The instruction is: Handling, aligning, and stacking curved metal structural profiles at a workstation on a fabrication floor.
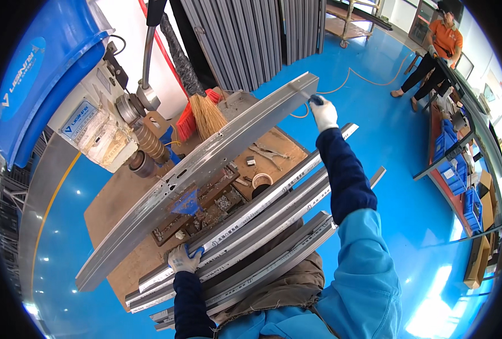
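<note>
A long grey metal profile with cut-outs and holes slants across the bench, its far end raised at the upper right. My right hand, in a white glove with dark blue fingertips, grips that far end. My left hand, gloved in white and blue, is closed on the edge of a film-covered metal profile. More such profiles lie alongside it, nearest my body. Under the grey profile is a machine bed strewn with metal chips.
A blue and cream press stands at left. Locking pliers lie on the brown bench. Behind are a straw broom, a red dustpan and stacked grey profiles. A person stands by a rack with blue bins.
</note>
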Demonstrator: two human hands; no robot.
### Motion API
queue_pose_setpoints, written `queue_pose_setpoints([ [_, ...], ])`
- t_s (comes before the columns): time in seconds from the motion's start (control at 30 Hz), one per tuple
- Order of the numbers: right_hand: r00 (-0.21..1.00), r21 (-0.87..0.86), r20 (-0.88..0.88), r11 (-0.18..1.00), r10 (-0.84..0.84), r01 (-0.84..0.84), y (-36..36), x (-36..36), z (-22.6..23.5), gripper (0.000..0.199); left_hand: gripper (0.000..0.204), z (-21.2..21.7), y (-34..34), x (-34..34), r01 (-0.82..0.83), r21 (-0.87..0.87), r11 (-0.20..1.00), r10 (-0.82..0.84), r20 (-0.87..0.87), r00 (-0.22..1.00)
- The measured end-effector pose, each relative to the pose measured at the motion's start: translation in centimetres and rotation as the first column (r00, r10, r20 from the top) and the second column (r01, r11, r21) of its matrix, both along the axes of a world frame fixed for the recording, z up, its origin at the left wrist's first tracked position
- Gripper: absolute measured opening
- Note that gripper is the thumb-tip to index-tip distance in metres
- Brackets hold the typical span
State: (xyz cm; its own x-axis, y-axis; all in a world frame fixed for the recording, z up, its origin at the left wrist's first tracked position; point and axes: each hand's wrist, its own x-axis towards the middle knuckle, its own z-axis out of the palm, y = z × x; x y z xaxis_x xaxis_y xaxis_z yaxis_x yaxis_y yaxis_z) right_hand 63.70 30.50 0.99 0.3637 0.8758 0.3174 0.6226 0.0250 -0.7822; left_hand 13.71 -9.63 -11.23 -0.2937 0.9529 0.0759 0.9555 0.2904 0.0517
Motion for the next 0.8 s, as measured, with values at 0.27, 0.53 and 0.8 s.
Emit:
queue_pose_setpoints([
  [0.27, 0.97, 0.03, 0.048, 0.971, -0.237, 0.236, 6.1, 3.9, 0.2, 0.034, 0.063, 0.2, 0.2, -0.2, -0.005, -0.059, 0.998, 0.007, 0.022, 1.0],
  [0.53, 0.969, 0.099, -0.017, 0.964, 0.248, -0.245, -9.1, -6.5, -2.2, 0.028, 0.071, 1.1, 0.8, 0.5, 0.03, -0.04, 0.999, -0.028, 0.053, 0.998],
  [0.8, 0.664, 0.155, -0.317, 0.727, 0.678, -0.668, -27.7, -25.2, -0.4, 0.042, 0.071, 0.8, 0.0, -0.1, 0.001, -0.064, 0.998, 0.005, 0.092, 0.996],
])
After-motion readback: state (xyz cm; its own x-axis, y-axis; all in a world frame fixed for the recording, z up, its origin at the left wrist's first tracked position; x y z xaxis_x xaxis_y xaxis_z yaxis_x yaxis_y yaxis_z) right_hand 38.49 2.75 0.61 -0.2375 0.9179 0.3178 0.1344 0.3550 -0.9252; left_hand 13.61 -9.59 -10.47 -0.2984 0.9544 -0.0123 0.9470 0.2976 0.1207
